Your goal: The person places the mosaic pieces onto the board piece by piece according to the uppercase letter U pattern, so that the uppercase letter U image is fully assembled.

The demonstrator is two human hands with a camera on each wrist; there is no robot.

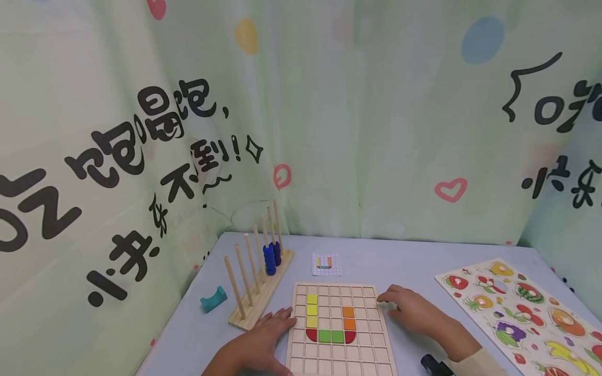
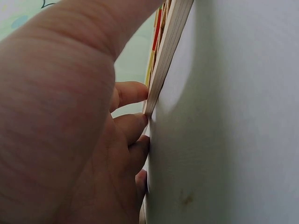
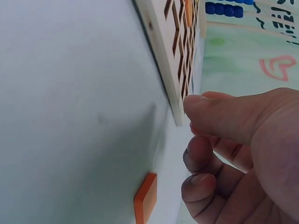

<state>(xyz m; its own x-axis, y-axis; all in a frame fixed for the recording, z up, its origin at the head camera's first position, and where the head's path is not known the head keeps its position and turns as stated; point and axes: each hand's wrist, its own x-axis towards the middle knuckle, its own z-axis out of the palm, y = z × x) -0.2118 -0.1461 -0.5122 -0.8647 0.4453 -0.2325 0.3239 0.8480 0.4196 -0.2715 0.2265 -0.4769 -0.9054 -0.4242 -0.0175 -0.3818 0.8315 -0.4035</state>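
A wooden grid board point(image 1: 336, 352) lies flat on the table. Set in its cells is a U of yellow tiles point(image 1: 312, 309), orange tiles point(image 1: 348, 318), green tiles point(image 1: 331, 336) and rounded red corner tiles point(image 1: 311, 335). Along the board's left edge my left hand point(image 1: 263, 339) rests with fingers extended, fingertips touching the side. My right hand point(image 1: 414, 310) is at the far right corner, index finger and thumb by the edge, the other fingers loosely bent. Below it in the right wrist view, a loose orange tile point(image 3: 145, 198) lies on the table.
Behind the board lies a small pattern card point(image 1: 326, 264). To the left stand a wooden peg rack point(image 1: 261, 297) with blue beads point(image 1: 269, 259) and a teal curved piece point(image 1: 213, 300). A fruit picture board point(image 1: 510, 313) lies at right. Printed curtains point(image 1: 357, 156) hang behind the table.
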